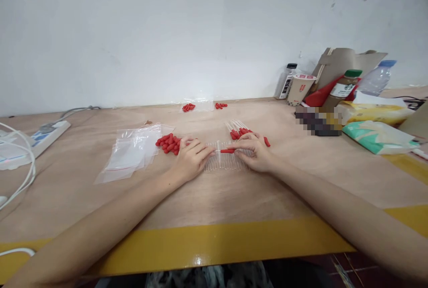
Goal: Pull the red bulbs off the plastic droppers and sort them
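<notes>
My left hand (193, 159) is closed, its fingertips pinching a thin clear tube (217, 151). In my right hand (254, 152) a red rubber bulb (228, 150) is gripped between thumb and fingers. The tube and the bulb meet end to end, so they look like a dropper; how far one sits inside the other I cannot tell. Beneath both hands lies a row of clear tubes (219, 163), side by side. A pile of red bulbs (170, 143) is beside my left hand. Behind my right hand lie several droppers (239, 131) with red bulbs and pale stems.
Clear zip bags (132, 150) lie left of the pile. Small bags with red bulbs (189, 107) are near the wall. A power strip (50, 138) with cables is at left. A cup (300, 89), bottles (343, 87) and tissue packs (379, 137) stand or lie at right.
</notes>
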A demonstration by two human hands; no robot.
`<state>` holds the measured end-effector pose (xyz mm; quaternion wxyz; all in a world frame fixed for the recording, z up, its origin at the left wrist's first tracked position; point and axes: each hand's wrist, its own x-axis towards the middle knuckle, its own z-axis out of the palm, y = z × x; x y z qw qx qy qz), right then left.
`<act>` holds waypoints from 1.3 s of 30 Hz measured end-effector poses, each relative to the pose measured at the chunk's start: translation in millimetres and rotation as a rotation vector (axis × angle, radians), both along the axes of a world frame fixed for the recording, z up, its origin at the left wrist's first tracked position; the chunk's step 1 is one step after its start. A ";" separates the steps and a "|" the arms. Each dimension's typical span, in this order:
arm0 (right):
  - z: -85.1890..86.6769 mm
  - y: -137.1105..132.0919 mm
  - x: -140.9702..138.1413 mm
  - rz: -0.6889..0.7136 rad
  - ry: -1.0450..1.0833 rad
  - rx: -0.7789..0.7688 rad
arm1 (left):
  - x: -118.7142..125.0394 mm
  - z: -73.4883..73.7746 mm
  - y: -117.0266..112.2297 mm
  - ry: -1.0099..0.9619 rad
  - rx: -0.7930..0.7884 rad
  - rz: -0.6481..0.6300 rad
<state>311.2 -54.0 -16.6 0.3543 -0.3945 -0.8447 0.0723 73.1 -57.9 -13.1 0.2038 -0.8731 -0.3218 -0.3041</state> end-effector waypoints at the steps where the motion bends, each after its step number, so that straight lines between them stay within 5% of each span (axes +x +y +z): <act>1: 0.5 -2.2 -3.2 0.005 -0.025 0.031 | -1.1 -1.8 -1.5 -0.006 0.024 -0.009; 10: 0.8 -11.4 -24.6 -0.054 -0.134 0.347 | -1.2 -6.7 -3.2 -0.067 0.052 -0.092; 30: 3.9 -8.5 -14.0 0.101 -0.086 0.334 | -9.7 -10.6 -4.6 -0.080 0.004 -0.125; 34: 2.2 2.1 5.8 -0.055 0.016 0.264 | -23.3 -10.3 0.4 -0.219 0.015 -0.051; 39: 7.9 23.0 37.1 -0.356 0.255 -0.007 | -28.5 -11.8 6.2 -0.228 -0.049 0.025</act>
